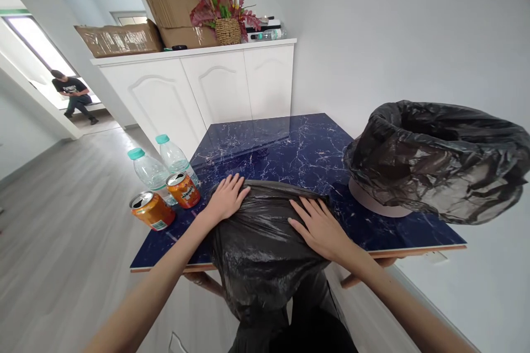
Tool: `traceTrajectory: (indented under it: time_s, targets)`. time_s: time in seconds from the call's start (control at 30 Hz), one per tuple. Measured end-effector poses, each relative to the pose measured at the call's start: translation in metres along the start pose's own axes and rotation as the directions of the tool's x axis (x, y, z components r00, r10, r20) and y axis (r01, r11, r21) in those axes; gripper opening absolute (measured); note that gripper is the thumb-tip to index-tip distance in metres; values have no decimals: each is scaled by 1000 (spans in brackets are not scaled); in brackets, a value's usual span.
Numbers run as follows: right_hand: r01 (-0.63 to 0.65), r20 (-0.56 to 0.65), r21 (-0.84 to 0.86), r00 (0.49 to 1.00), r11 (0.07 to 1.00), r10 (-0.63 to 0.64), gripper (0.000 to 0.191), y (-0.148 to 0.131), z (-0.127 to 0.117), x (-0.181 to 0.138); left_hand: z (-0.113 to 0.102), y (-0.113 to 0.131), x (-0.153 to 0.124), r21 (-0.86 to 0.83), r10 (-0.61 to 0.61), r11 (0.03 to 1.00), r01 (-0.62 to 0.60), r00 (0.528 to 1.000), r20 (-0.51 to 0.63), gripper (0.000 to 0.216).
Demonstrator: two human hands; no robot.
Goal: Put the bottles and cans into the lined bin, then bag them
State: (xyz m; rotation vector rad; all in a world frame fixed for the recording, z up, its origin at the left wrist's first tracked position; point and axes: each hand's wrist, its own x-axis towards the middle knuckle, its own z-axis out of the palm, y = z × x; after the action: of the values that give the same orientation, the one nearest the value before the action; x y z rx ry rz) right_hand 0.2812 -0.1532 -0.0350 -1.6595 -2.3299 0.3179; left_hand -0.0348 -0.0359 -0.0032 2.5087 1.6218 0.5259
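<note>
A black plastic garbage bag [260, 242] lies over the front edge of the blue marbled table [265, 149] and hangs down toward my lap. My left hand [226, 198] rests flat on its upper left corner, fingers stretched out. On its upper right part lies my right hand [318, 226], palm down with the fingers spread. Neither hand grips the plastic. Left of my left hand stand two orange soda cans, the nearer can [153, 210] and the farther can [183, 190], both with opened tops.
Behind the cans stand two clear plastic bottles [149, 171] with teal caps. A trash can [376, 198] lined with a black bag [439, 160] occupies the table's right side. A white cabinet [199, 83] holds cardboard boxes [120, 38] and a flower basket [227, 30]. A person [74, 94] sits far left.
</note>
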Motion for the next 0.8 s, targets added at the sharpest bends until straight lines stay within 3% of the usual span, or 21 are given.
traceTrajectory:
  time_s: [0.1,0.17,0.2,0.3,0.33,0.4,0.47,0.53,0.63,0.8]
  targets:
    - [-91,9,-33,996,995,91,81,5,1,14,-15,12,4,26,-9,1000,11,996,-93,53]
    - [-135,-28,-62,991,989,133,82,6,5,24,-23,36,-7,10,84,996,-83,992,-93,48]
    - [-156,-54,-74,987,985,152,81,6,8,29,-27,51,-16,-37,192,980,-194,980,-59,48]
    - [-204,-127,-89,973,975,192,80,6,14,38,-37,93,-52,-178,469,877,-447,877,105,51]
    - [-212,-138,-83,970,974,200,80,7,14,39,-39,103,-66,-211,522,846,-490,841,143,60]
    - [-202,-149,-52,970,978,193,80,10,11,35,-43,114,-93,-248,594,802,-543,770,233,100]
    - [-157,-152,-17,976,987,153,79,17,6,25,-42,112,-118,-207,598,801,-562,737,316,134]
    - [-89,-146,2,985,996,88,78,28,-1,9,-39,102,-138,-96,540,832,-546,759,364,142]
    - [-10,-95,29,995,1000,13,74,50,-13,-19,-36,78,-159,46,480,849,-526,805,349,118]
    - [68,44,88,996,994,-72,77,79,-38,-58,-40,41,-163,30,575,803,-596,786,225,87]
